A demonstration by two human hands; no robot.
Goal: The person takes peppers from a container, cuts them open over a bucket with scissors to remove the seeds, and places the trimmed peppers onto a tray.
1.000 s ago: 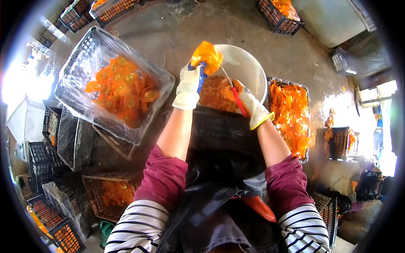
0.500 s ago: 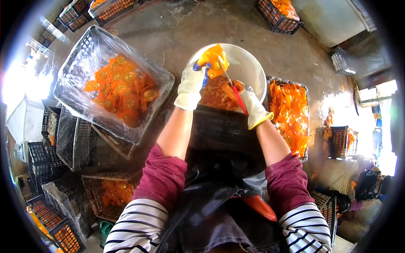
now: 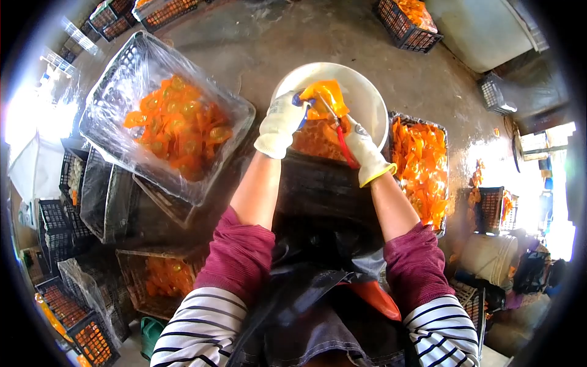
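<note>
My left hand [image 3: 282, 119], in a white glove with blue on the fingers, grips a shiny orange piece [image 3: 326, 98] by its left side. In my right hand [image 3: 361, 145], gloved in white with a yellow cuff edge, is a red-handled tool [image 3: 345, 144]; its thin metal end touches the orange piece. Both hands are over a round white tub [image 3: 367, 92] holding orange-brown contents [image 3: 315, 139]. Some orange material shows by my right fingers, but I cannot make out whether they hold it.
A plastic-lined crate [image 3: 101, 131] with orange pieces is at the left. Right of the tub is a dark crate [image 3: 446, 177] full of shiny orange pieces. Another crate [image 3: 131, 281] lies lower left, and a filled crate [image 3: 400, 30] stands at the top right.
My left hand and the orange piece have moved right and slightly down, closer to my right hand. The orange piece is now lower over the tub.
</note>
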